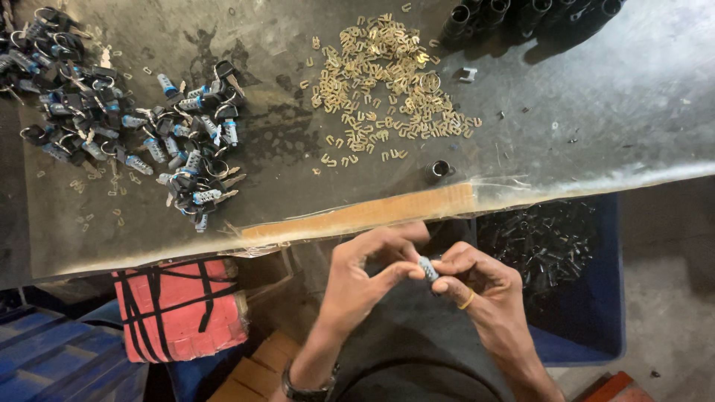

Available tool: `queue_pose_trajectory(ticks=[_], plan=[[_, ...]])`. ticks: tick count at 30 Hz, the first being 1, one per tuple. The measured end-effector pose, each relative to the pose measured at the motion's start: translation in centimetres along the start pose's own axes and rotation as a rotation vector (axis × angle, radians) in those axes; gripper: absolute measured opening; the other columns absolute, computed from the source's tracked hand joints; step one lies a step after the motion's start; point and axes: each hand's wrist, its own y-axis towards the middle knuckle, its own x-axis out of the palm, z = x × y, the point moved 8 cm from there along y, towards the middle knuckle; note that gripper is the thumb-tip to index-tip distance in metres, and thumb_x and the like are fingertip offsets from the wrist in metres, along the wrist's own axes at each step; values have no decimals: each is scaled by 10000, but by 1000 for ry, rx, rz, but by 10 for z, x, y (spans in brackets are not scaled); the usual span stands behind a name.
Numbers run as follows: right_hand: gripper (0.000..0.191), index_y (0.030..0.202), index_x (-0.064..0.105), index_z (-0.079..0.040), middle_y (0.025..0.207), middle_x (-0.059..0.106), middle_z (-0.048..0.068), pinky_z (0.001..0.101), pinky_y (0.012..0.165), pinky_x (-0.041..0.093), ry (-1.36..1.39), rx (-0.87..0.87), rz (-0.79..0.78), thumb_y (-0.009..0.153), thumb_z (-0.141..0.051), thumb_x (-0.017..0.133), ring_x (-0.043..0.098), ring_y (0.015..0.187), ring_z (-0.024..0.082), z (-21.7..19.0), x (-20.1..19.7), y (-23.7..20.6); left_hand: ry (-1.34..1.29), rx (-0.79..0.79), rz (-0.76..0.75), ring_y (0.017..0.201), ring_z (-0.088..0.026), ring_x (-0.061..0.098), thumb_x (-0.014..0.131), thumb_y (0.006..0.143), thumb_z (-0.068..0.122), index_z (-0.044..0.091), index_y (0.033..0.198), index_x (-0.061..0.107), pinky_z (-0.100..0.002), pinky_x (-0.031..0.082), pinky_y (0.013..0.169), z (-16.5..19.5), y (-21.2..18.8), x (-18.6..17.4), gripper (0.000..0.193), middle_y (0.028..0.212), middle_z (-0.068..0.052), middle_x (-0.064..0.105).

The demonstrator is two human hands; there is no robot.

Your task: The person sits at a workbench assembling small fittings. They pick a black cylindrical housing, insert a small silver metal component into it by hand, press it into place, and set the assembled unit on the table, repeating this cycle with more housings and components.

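Both hands pinch one small metal cylinder (pixel 427 268) below the table's near edge: left hand (pixel 365 279) and right hand (pixel 477 286) grasp it together. Brass clips (pixel 387 82) lie far on the table (pixel 581 112).

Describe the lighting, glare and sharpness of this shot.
Head view: pale glare runs along the table edge; the brass clips are lit and sharp; the left hand, right hand and small cylinder sit dimmer, slightly soft.

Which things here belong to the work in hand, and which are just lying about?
In hand:
- left hand and right hand, pinching a small silver lock cylinder
- pile of lock cylinders with keys
- brass clips

Lying about:
- red taped bundle
- blue bin of black parts
- black tubes
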Motion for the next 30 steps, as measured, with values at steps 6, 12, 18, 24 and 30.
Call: queue_pose_trajectory(ticks=[6,12,18,24,30], plan=[[405,1045,530,-77,974,660,58,275,784,578,106,-80,-14,805,-69,856,671,907,122,-22,11,1,-604,-98,-135,1060,-186,618,841,867,81,4,994,749,-330,506,960,-27,-3,19,175,1055,-65,624],[394,1123,616,-64,1098,684,37,306,906,558,-432,-353,182,852,-258,826,680,1003,155,-84,12,19,-755,139,-52,1047,-199,637,794,926,167,38,1022,679,-384,548,928,-2,-3,10,197,1029,-72,634],[458,1208,682,-76,1221,638,114,434,916,475,-1145,-617,338,842,-256,892,567,1074,301,-118,32,63,-720,-141,96,513,-96,492,757,960,133,8,1063,623,-241,399,431,-19,-8,-2,211,690,-43,566],[304,1202,493,-50,1281,665,140,398,1061,485,-547,-541,137,1030,-242,653,614,1226,251,-94,24,56,-1020,-487,145,551,-78,478,677,956,217,-44,1360,579,-217,383,431,-34,-23,12,491,782,-6,581],[446,1223,445,-101,904,556,96,306,628,521,88,-495,26,1066,-445,683,538,714,135,-57,0,22,-1019,-483,-46,634,-67,546,658,972,208,-8,1465,536,-208,455,491,-41,-34,24,552,916,-33,622]])
